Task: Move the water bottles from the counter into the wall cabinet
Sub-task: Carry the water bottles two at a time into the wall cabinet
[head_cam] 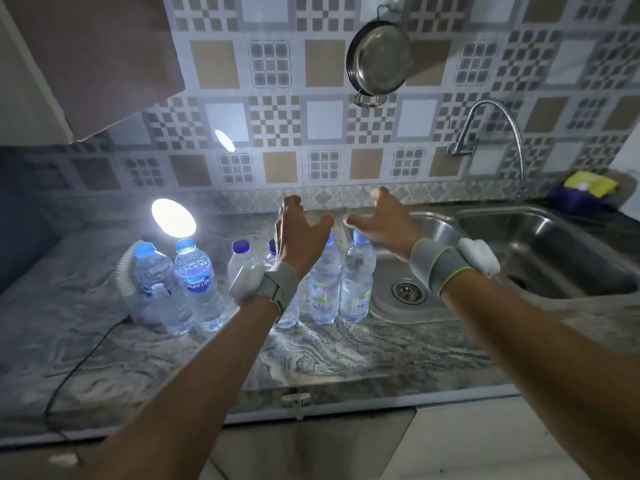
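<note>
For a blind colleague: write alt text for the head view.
Both hands, left and right, reach open and empty over six water bottles standing on a marbled counter. A steel sink lies to the right; a pan hangs on the tiled wall.

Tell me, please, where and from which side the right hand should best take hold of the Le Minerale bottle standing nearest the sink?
Probably around the ribbed body below the shoulder of the Le Minerale bottle, coming from the sink side. It stands upright, its left flank is crowded by a neighbouring bottle, and the open right hand already hovers above it.
</note>
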Motion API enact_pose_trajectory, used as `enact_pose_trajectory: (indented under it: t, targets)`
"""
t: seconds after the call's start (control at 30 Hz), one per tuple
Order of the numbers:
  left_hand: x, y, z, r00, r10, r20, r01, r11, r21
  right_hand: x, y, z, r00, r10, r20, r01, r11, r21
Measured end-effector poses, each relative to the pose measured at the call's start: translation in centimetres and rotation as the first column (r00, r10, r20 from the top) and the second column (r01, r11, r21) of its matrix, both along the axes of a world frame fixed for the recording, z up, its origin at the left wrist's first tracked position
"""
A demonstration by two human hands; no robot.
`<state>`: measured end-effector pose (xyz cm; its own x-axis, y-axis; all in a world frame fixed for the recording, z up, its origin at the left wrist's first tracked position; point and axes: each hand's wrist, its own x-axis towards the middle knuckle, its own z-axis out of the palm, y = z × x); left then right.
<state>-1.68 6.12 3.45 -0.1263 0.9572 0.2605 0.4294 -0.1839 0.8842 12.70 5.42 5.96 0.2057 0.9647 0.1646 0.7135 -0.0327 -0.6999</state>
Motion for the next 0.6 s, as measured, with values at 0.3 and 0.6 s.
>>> enact_pose_trajectory:
  t: [0.3, 0.6]
  targets:
    - [1.4, -0.6, -7.6, 0.994, -0.044, -0.097, 0.030, 0.989, -0.144, 0.8, 0.0, -8.3, 0.979, -0.075, -0.192, 0.048, 0.989, -0.141]
    - [2.0, 1.5, -11.1, 0.996, -0.043, -0.079, 0.024, 0.974, -0.225, 0.6, 1.3, -12.7, 0.961, -0.114, -0.251, 0.080, 0.987, -0.142]
